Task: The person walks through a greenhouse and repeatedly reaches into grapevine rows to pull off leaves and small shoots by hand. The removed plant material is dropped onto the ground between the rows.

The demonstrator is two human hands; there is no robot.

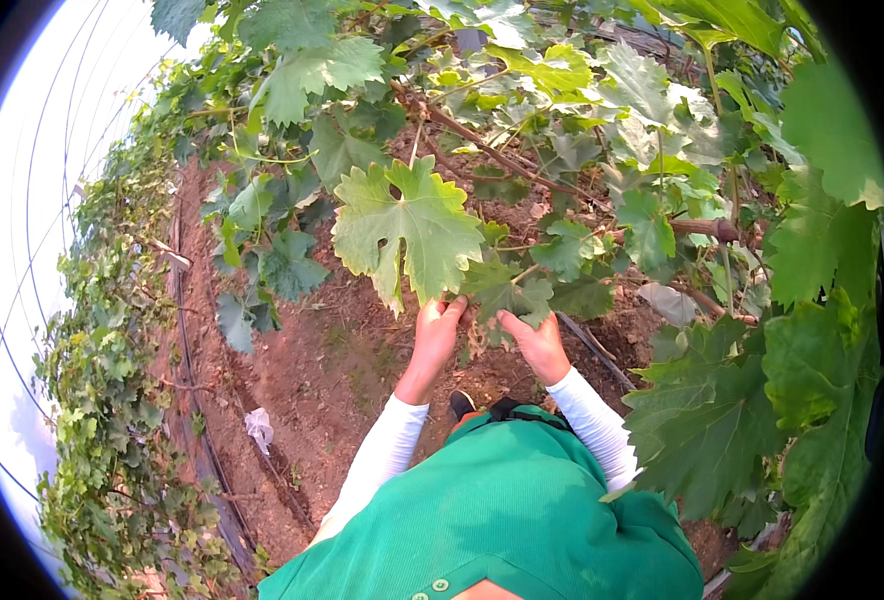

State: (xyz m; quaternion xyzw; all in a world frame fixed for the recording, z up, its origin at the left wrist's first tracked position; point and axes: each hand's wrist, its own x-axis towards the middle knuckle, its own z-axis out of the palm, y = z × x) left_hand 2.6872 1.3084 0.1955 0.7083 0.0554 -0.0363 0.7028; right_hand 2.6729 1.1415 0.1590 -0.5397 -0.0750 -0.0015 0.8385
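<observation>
My left hand [436,337] is raised just under a large yellow-green grapevine leaf [415,229], its thumb and fingertips close together near the leaf's lower edge. To its right, my right hand [538,345] reaches up under a smaller, darker vine leaf [520,300] that covers some of its fingers. Between the two hands hangs a bit of dry, brownish plant matter [478,336]. Whether either hand grips a leaf or stem cannot be made out. Above the hands, a brown vine cane [487,150] runs slantwise through the foliage.
Large vine leaves [719,412] crowd the right side near my right arm. A thick woody cane [704,229] crosses at right. Another vine row [104,360] stands at left, beside a dark hose [186,352]. Crumpled white plastic [259,429] lies on the reddish soil.
</observation>
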